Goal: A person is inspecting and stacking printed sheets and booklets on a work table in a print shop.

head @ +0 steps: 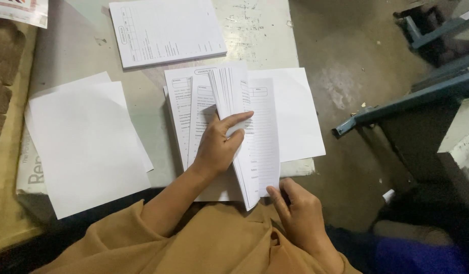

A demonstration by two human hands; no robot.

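At the middle of the pale surface [82, 56], the left hand [219, 144] is lying on a sheaf of printed sheets [229, 91], thumb and fingers closing on the lifted pages and holding them fanned up off the stack of forms [181, 109] beneath. The right hand [298, 210] is pinching the near corner of the same sheaf between thumb and fingertips, close to the body. Judging by the fan, the pages are being thumbed through or counted, and the next page seems to call for a light thumb slide so only one sheet is released. A blank sheet [295, 111] is sticking out to the right beneath the stack, overhanging the surface's right edge. Two blank sheets [87, 147] are lying well apart to the left, hanging over the near edge, and a printed pad [166, 30] is resting farther back. Open room is showing between the stacks; to the right the floor [346, 76] is dropping away, with a blue metal frame [396, 104] near.
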